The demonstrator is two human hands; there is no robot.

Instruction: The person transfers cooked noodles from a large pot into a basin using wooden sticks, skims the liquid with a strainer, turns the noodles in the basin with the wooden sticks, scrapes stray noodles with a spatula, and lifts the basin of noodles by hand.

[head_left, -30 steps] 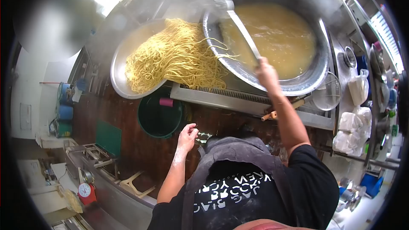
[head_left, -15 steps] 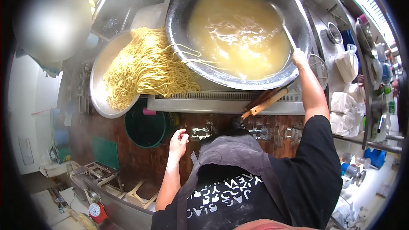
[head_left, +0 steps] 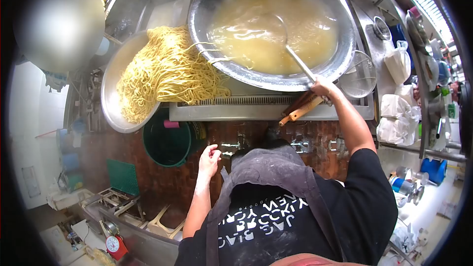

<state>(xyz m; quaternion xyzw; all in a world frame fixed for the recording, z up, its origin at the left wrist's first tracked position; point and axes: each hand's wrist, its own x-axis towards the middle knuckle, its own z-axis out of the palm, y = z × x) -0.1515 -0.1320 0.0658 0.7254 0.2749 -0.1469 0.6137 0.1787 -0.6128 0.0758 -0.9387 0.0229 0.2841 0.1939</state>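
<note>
My right hand (head_left: 322, 87) is wrapped round the handle of a long-handled skimmer (head_left: 299, 61) at the front right rim of a large metal pot (head_left: 231, 80). The skimmer's round rim dips into the cloudy yellow broth (head_left: 315, 34); most of its head is hidden under the liquid. Left of the pot, yellow noodles (head_left: 162, 71) are heaped in a wide metal bowl (head_left: 111, 93), and a few strands hang over the pot's rim into the broth. My left hand (head_left: 210, 161) hovers over the floor near a green bucket, holding nothing, fingers loosely bent and apart.
Wooden-handled tools (head_left: 300, 112) lie at the stove's front edge (head_left: 246, 114). A round wire strainer (head_left: 358, 76) rests right of the pot. Below the bowl stands the green bucket (head_left: 185, 155). White plastic bags (head_left: 395, 118) sit on the right-hand shelf. Steam blurs the upper view.
My right hand has moved down and left along the pot's rim, and the skimmer's head has swept left towards the broth's middle. My left hand has barely moved.
</note>
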